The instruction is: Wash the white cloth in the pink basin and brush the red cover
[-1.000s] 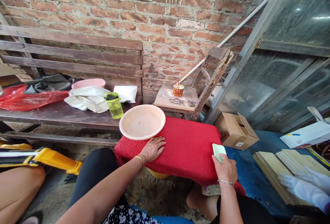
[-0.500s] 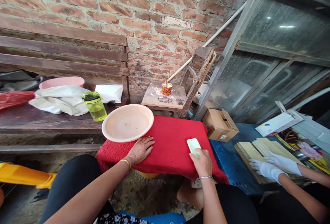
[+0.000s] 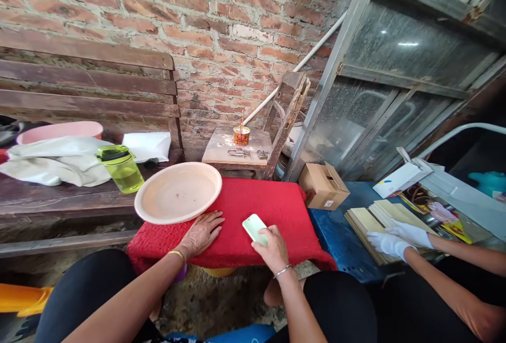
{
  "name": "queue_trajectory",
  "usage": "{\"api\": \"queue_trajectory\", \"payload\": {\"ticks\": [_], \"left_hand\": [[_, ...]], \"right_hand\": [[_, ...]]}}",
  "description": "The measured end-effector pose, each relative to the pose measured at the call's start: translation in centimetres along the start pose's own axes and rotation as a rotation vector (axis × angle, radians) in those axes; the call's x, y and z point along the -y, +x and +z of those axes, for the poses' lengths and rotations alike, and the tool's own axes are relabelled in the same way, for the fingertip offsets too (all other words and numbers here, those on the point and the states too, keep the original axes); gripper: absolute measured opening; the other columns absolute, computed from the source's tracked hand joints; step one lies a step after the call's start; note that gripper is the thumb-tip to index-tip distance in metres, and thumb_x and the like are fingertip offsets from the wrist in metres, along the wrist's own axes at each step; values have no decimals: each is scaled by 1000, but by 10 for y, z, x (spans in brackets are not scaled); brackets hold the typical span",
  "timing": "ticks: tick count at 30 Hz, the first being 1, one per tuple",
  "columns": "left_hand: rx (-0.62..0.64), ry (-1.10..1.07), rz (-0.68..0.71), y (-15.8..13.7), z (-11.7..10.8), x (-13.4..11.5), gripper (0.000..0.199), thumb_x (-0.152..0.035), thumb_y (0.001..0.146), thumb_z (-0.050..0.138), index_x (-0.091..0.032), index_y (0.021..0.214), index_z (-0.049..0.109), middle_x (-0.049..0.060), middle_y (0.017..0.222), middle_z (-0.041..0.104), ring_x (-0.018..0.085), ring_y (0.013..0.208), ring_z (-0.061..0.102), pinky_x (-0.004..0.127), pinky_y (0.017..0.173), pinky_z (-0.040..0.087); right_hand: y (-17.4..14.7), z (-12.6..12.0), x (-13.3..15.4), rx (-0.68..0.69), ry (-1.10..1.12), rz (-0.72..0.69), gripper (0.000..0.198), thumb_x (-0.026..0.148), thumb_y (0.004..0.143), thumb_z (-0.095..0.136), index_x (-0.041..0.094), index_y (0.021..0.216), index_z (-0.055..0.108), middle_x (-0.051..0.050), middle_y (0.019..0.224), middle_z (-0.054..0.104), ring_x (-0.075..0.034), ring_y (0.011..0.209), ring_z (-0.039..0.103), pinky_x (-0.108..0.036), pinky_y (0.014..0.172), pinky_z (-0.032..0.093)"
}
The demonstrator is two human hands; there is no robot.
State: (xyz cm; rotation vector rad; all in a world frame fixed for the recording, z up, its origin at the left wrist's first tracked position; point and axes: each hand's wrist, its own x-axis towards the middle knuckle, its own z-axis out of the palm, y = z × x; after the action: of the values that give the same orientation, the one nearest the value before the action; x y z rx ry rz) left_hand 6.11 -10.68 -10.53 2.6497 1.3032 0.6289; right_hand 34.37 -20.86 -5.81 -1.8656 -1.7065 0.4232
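- Pale green block (image 3: 252, 225), over the red cloth (image 3: 272, 206); its near end sits in the fingers of the right hand (image 3: 273, 248), the rest jutting past them toward 10 or 11 o'clock. Whether it touches the cloth is hard to tell.
- Right fingers: bent, pinching the block with the thumb at its near edge.
- Left hand (image 3: 201, 234): palm down on the cloth at the block's 9 o'clock, well apart from it, fingers slightly spread.
- Basin (image 3: 177, 194): at the left hand's 11 o'clock, its rim just beside the fingers.
- Cardboard box (image 3: 322, 187): at the block's 2 o'clock, with a white label too small to read.
- White carton (image 3: 401, 178): farther toward 2 o'clock, with small coloured print, not readable.
- Patterned cup (image 3: 241, 136): near the block's 12 o'clock, red and gold; any lettering is too small to read.
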Motion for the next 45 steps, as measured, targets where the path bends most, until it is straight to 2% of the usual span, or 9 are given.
{"api": "queue_trajectory", "payload": {"ticks": [6,9,16,19,29,34,39,42,45], "left_hand": [[16,6,14,0,0,0,39,-35,100,44,-24,126,71,8,141,63,28,132,56,50,114,42],[19,7,12,1,-1,-1,39,-34,99,45,-24,126,71,8,141,63,28,132,56,50,114,42],[33,20,2,1,-4,-5,39,-34,100,45,-23,127,71,9,142,62,28,132,56,51,115,42],[37,26,5,1,-5,-5,39,-33,100,45,-23,128,70,9,142,62,28,132,56,50,114,42],[10,3,9,0,-2,-5,37,-32,99,46,-23,126,70,9,141,63,28,133,55,50,115,41],[-7,-18,1,0,-2,-5,36,-31,98,48,-24,125,70,8,141,63,27,133,55,50,116,41],[27,0,-4,1,-5,-7,36,-28,98,48,-22,127,69,9,142,62,27,134,53,50,116,41],[30,-8,-14,1,-7,-8,36,-28,97,49,-24,126,69,8,142,62,26,134,53,50,116,40],[34,-20,-15,2,-10,-11,36,-28,97,49,-24,127,69,7,143,61,26,135,53,49,117,39]], "right_hand": [[5,-55,-61,-188,-217,340,29,38,80,72,25,105,76,-7,100,63,-24,92,65,-34,85,50],[5,-68,-72,-247,-251,414,30,42,82,69,25,105,75,-8,99,63,-25,91,65,-36,83,50],[-2,-4,-12,-110,22,27,23,35,75,75,27,97,75,-3,97,61,-20,89,65,-30,84,52],[-4,12,2,-63,2,-46,26,31,73,77,27,98,75,-3,97,61,-20,90,65,-31,85,52],[4,-51,-67,-275,-209,331,29,45,80,70,26,102,75,-6,97,61,-23,86,63,-34,80,50],[2,-14,-29,-178,-33,86,25,41,78,72,27,99,75,-4,97,61,-21,91,64,-32,84,51],[1,17,2,-43,-75,-97,27,34,78,74,28,104,75,-5,102,62,-22,94,63,-34,88,50],[5,-4,-23,-75,-162,4,27,38,80,71,27,104,76,-6,103,61,-23,93,63,-35,88,49],[7,-43,-68,-185,-268,237,30,45,82,68,26,104,76,-8,99,61,-24,95,62,-35,87,49]]}}
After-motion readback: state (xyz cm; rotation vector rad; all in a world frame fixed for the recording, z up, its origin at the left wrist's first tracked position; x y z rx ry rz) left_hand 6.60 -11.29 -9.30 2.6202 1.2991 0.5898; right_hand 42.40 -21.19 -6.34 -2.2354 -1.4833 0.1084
